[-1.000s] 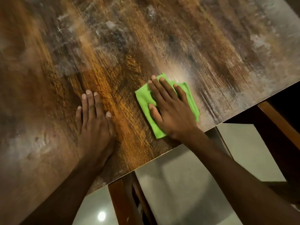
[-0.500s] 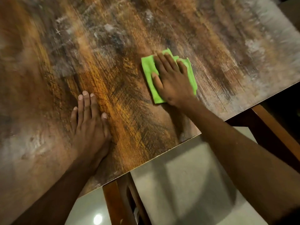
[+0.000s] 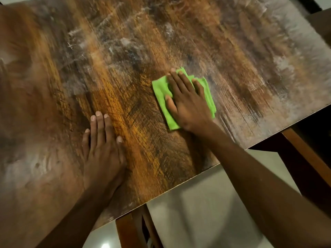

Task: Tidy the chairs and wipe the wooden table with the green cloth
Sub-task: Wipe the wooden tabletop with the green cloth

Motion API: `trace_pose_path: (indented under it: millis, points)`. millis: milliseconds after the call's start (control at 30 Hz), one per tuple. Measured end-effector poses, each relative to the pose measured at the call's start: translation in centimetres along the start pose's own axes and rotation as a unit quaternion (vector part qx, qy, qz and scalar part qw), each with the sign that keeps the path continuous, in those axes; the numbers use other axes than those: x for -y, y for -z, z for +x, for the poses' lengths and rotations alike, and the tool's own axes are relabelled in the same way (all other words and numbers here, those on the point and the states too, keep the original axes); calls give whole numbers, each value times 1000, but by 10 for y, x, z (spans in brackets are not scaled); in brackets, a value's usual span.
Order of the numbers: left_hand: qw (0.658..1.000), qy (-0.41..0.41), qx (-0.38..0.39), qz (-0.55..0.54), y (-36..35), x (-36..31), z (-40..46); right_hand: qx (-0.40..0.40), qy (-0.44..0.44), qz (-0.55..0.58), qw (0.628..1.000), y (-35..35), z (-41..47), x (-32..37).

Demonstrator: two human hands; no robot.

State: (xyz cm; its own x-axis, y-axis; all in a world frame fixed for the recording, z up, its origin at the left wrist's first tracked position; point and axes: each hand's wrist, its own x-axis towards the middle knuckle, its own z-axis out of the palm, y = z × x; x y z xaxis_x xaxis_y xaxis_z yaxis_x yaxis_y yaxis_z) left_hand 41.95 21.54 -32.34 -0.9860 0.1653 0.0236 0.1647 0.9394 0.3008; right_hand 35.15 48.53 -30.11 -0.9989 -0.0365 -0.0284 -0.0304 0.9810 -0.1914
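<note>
The wooden table [image 3: 136,56] fills most of the head view, its brown top streaked with pale smears. A folded green cloth [image 3: 160,90] lies flat on it, right of centre. My right hand [image 3: 186,102] presses down on the cloth with straight, spread fingers and covers most of it. My left hand [image 3: 103,149] rests flat on the bare wood to the left, fingers together, holding nothing.
The table's near edge [image 3: 179,188] runs diagonally from lower left to right. Below it are a pale tiled floor [image 3: 206,212], a wooden leg or chair part [image 3: 129,231] at the bottom and a wooden chair frame [image 3: 308,158] at the right.
My right hand slid the cloth away from the near edge toward the middle of the table, then came slightly back. My left hand stayed flat in place.
</note>
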Motion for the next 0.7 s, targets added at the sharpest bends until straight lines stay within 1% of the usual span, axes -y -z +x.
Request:
trace_pose_path:
  millis: [100, 200, 300, 500, 600, 700]
  points:
    - [1000, 2, 1, -3, 2, -2, 0, 16, 4, -1, 1000, 8, 61, -2]
    - [1000, 3, 3, -2, 3, -2, 0, 20, 9, -6, 1000, 7, 65, -3]
    - [1000, 3, 8, 2, 4, -3, 0, 9, 13, 2, 1000, 0, 11, 2]
    - [1000, 2, 11, 2, 4, -3, -1, 35, -4, -23, 999, -8, -111, 27]
    - [1000, 8, 7, 2, 5, -2, -2, 46, 20, -18, 999, -9, -137, 25]
    - [1000, -1, 6, -11, 6, -4, -2, 39, 36, -21, 998, 2, -143, -4]
